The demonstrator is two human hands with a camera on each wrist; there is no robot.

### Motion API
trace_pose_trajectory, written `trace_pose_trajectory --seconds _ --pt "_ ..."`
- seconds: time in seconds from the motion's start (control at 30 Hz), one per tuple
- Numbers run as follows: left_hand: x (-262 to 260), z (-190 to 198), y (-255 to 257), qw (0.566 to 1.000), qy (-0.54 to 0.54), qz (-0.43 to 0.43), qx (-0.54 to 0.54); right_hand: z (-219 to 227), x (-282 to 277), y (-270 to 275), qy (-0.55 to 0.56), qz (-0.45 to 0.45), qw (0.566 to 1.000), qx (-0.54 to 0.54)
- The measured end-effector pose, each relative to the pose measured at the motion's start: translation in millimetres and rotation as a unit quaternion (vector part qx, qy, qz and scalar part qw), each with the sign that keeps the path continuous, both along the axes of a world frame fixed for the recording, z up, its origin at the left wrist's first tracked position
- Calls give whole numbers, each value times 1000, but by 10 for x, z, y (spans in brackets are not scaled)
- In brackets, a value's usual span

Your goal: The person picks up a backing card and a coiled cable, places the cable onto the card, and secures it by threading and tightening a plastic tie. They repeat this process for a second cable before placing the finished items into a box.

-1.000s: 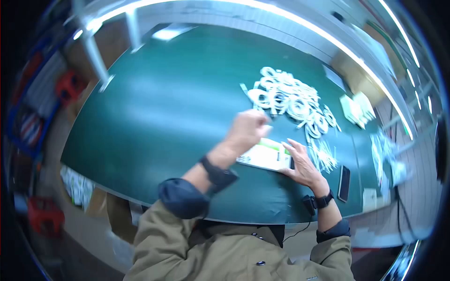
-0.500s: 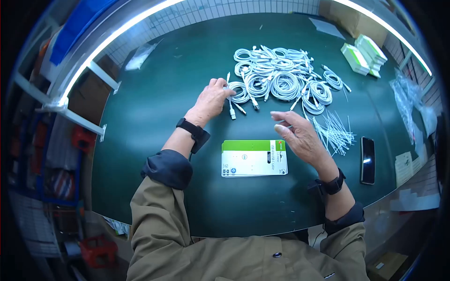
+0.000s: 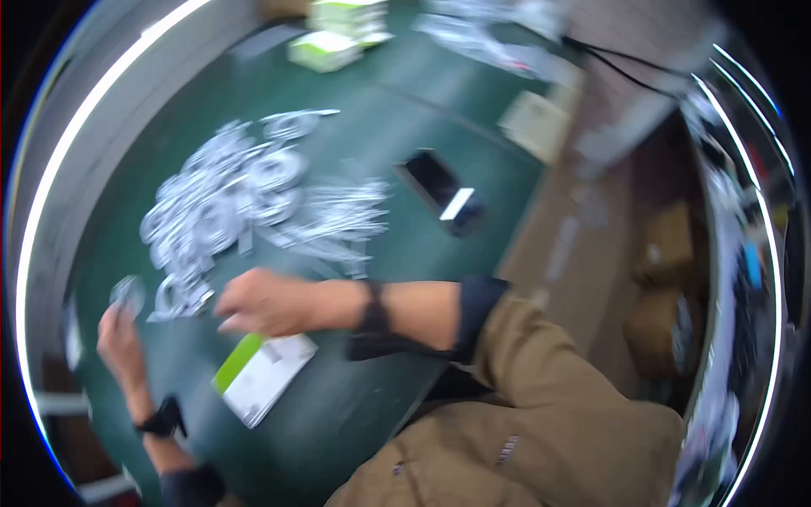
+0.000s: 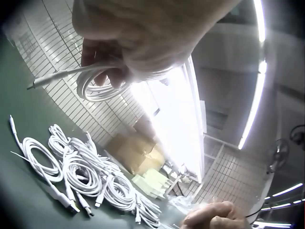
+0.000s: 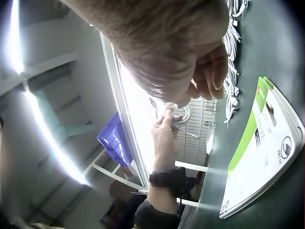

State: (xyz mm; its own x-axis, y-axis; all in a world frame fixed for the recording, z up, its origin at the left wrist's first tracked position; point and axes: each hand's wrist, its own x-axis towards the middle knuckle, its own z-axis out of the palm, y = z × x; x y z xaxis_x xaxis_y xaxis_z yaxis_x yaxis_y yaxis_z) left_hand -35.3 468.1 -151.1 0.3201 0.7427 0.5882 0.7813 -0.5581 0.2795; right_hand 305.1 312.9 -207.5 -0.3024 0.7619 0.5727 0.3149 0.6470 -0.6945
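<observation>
The person's left hand (image 3: 122,346) grips a coiled white cable (image 3: 128,296), its fingers bent round the loops and one thin connector end sticking out past them; in the wrist views this coil shows raised clear of the green table (image 3: 427,262). The right hand (image 3: 262,302) is apart from the left, its fingers loosely bent and close together, and it hovers near a small stack of white cards (image 3: 270,380). These cards lie flat just on the body side of the right hand, with a green band along one edge and a hanging slot, several card edges showing at the side. Beyond both hands spreads a heap of coiled white cables (image 3: 220,198), its nearest coils lying between the two hands. Farther out from the right hand is a loose bunch of thin white ties (image 3: 351,211), touching the edge of the heap or just beside it; the blur hides which. To the right of the ties, beyond the right forearm, lies a dark phone (image 3: 432,182). Well past the right hand stand green-and-white packages (image 3: 325,51), with crumpled clear plastic (image 3: 481,38) off to their right.
</observation>
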Motion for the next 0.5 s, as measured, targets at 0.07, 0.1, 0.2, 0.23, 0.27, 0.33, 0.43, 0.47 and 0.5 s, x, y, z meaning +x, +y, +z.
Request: trace_pose_trajectory --seconds 0.07,0.1,0.2,0.23,0.27,0.33,0.43,0.47,0.5 --pt "-229 138 46 988 -116 24 -103 -57 -117 36 0 -9 1000 18" --pt "-256 217 -20 977 -160 30 -135 -63 -169 54 3 -8 1000 27" --pt "-210 497 -338 967 -211 24 -138 -168 -428 172 30 1 998 56" --pt "-129 597 -454 971 -206 16 -118 -153 -480 147 41 7 997 59" --pt "-21 661 -609 974 -202 3 -101 -131 -527 118 52 14 997 62" --pt "204 787 -877 982 -176 -20 -71 -14 -599 36 58 24 996 60" --pt "569 909 -1198 987 -136 -70 -42 148 -633 -6 75 57 994 56" --pt "705 930 -1286 987 -123 -94 -39 201 -631 -24 81 67 993 57" --pt "803 956 -1348 984 -116 -132 -38 240 -617 -25 88 74 992 56"
